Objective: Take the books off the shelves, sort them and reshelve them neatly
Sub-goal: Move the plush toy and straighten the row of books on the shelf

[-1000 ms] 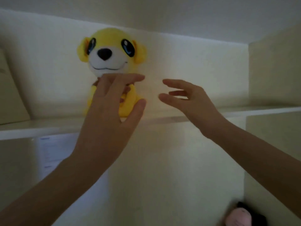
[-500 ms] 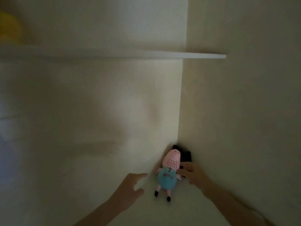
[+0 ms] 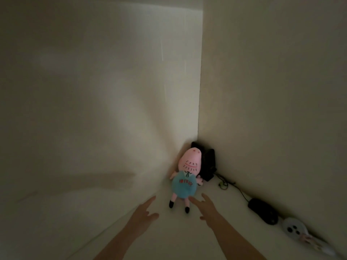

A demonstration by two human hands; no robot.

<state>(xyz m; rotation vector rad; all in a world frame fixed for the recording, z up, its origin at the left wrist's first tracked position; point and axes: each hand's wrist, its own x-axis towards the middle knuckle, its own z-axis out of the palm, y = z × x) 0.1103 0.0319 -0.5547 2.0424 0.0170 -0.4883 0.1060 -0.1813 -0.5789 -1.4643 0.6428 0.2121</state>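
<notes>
Pale shelf board [image 3: 131, 241] bearing a pink plush doll [image 3: 185, 177] in its 12 o'clock corner, a black box [image 3: 207, 166] behind, and a corded mouse [image 3: 262, 212] and white toy [image 3: 294, 228] at the doll's 4 o'clock.

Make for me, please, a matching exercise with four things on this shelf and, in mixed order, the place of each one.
Things:
1 plush pig
2 black object
3 black mouse
4 white toy

Places:
A deepest in the corner
B farthest right in the picture
C just ahead of the left hand and the right hand
D between the black object and the white toy

Pairs: 1-C, 2-A, 3-D, 4-B
</notes>
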